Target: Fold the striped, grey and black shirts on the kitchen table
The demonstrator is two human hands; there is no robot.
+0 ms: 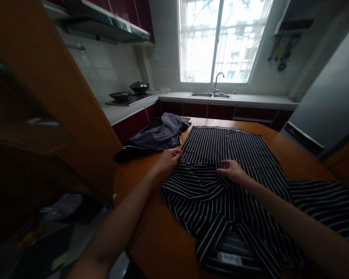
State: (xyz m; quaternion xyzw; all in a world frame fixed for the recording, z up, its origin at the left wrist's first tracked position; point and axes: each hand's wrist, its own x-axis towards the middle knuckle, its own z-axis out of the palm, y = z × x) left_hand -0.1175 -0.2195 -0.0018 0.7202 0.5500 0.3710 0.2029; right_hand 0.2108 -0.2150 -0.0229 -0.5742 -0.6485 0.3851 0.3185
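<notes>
A black shirt with white stripes (244, 162) lies spread on the wooden table, its collar and a white label toward me. One sleeve stretches out to the right; the cloth at the left is folded over onto the body. At the shirt's left edge, my left hand (169, 158) is closed, pinching the fabric between thumb and fingers. My right hand (232, 170) pinches the folded cloth near the middle of the shirt, fingers closed. Both forearms reach in from below, the right one passing over the shirt.
Dark grey and black clothes (159, 133) lie heaped at the table's (151, 232) far left. Beyond stand a counter with a sink (202, 95), a stove with a wok (139, 87), and a window. A wooden cabinet (84, 116) rises at the left, a fridge (331, 97) at the right.
</notes>
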